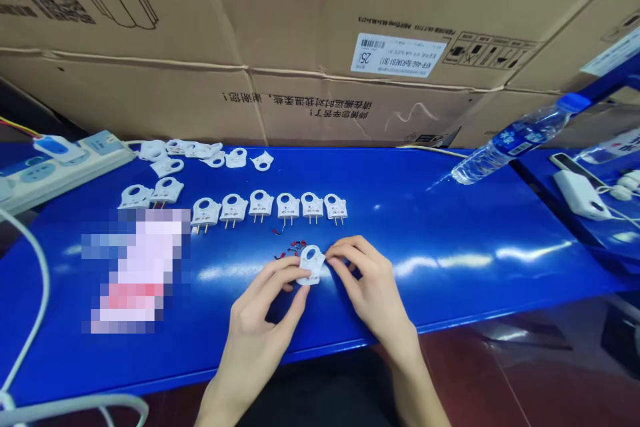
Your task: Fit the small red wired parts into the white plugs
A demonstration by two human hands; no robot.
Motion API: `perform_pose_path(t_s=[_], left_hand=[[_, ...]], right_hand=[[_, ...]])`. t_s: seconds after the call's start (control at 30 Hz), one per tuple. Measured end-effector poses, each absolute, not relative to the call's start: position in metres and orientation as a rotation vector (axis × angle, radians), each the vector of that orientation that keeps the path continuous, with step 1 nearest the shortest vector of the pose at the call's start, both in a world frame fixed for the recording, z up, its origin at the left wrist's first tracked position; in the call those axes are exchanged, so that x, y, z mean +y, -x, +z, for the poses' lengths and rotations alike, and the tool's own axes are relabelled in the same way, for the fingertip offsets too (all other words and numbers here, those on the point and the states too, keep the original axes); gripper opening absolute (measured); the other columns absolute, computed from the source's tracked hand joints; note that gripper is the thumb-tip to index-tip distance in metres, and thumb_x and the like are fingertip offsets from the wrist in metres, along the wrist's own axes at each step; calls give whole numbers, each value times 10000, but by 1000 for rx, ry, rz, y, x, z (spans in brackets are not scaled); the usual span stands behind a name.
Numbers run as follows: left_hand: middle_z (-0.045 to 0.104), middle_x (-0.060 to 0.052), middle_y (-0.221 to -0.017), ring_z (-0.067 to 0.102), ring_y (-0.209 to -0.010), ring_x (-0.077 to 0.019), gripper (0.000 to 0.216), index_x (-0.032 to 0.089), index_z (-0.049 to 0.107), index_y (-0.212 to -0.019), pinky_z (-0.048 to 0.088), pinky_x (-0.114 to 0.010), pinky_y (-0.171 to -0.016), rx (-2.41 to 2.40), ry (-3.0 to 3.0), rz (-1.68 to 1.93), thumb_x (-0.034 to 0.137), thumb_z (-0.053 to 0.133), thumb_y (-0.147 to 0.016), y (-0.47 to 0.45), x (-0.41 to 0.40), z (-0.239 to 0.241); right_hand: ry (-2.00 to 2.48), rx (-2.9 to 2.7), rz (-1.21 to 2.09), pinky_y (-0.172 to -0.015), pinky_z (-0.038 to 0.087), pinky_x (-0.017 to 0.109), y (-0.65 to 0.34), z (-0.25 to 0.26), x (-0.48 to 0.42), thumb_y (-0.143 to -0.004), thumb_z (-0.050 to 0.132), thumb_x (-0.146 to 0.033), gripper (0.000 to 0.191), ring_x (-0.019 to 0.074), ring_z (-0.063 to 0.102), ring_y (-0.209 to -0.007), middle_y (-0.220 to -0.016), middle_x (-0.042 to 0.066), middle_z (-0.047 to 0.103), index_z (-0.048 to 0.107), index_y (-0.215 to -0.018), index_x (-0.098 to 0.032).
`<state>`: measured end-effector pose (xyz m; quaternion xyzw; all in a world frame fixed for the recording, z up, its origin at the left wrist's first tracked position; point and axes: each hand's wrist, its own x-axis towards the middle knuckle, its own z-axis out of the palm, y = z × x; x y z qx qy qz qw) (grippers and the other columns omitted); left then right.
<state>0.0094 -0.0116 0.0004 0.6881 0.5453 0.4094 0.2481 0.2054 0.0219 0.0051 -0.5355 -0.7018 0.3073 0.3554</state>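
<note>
Between the thumb and fingers of my left hand (pixel 265 310) is a white plastic plug housing (pixel 312 267) with a round hole in its upper part. My right hand (pixel 373 287) is pinched close by the housing's right edge; whatever its fingertips hold is too small to make out. Just behind the held piece lie small red and dark parts (pixel 299 244), perhaps short leads. Farther back stands a row of similar white plug housings (pixel 261 203) with metal prongs pointing toward me.
More white plastic pieces (pixel 193 148) lie at the back left, beside a power strip (pixel 65 167). A pixelated patch (pixel 145 260) covers something on the left of the blue table (pixel 475 233). A water bottle (pixel 520 140) leans at the right, before a large cardboard box (pixel 300 27).
</note>
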Motion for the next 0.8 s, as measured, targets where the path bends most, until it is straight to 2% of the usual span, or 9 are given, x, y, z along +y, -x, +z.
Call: perform_pose_path(t_s=[0.1, 0.2, 0.33, 0.53, 0.63, 0.8], left_hand=[[722, -18, -1233, 719, -803, -109, 138, 297, 711, -1108, 630, -272, -799, 1497, -1846, 1109, 268, 657, -984, -12, -11, 0], [718, -34, -1249, 734, -791, -115, 137, 283, 714, -1106, 640, -276, -773, 1512, -1830, 1117, 267, 652, -985, -14, -11, 0], [728, -41, -1225, 734, -780, -117, 160, 272, 705, -1130, 646, -276, -762, 1505, -1922, 1120, 236, 643, -988, -16, -10, 1], [748, -50, -1210, 740, -1089, -189, 214, 263, 696, -1159, 628, -349, -951, 1478, -2093, 1161, 156, 618, -990, -20, -6, 4], [758, -41, -1204, 733, -1119, -187, 242, 259, 688, -1175, 593, -373, -1024, 1485, -2106, 1180, 127, 632, -979, -19, -6, 3], [760, -41, -1231, 729, -1142, -204, 285, 264, 682, -1211, 583, -393, -1030, 1451, -2116, 1199, 114, 630, -974, -18, -6, 2]], right_hand=[[1407, -1663, 840, -733, 553, 283, -201, 7, 21, -1033, 569, -192, 173, 175, 693, -925, -1048, 36, 722, 729, -995, -245], [1453, -1510, 825, -688, 550, 256, -197, 8, 20, -1026, 591, -215, 156, 161, 696, -919, -1073, 29, 725, 734, -1070, -261], [1417, -1465, 817, -705, 556, 253, -191, 7, 18, -1019, 615, -225, 165, 161, 702, -934, -1072, 31, 731, 703, -1153, -263], [1327, -1597, 914, -756, 569, 278, -184, 5, 12, -1044, 560, -205, 188, 171, 695, -926, -1083, 42, 734, 713, -1137, -262], [1342, -1617, 897, -777, 574, 298, -186, 4, 11, -1054, 544, -222, 195, 186, 694, -941, -1077, 46, 734, 721, -1120, -267], [1266, -1673, 913, -854, 576, 331, -187, 4, 10, -1063, 533, -217, 222, 184, 692, -991, -1130, 40, 723, 727, -1139, -294]])
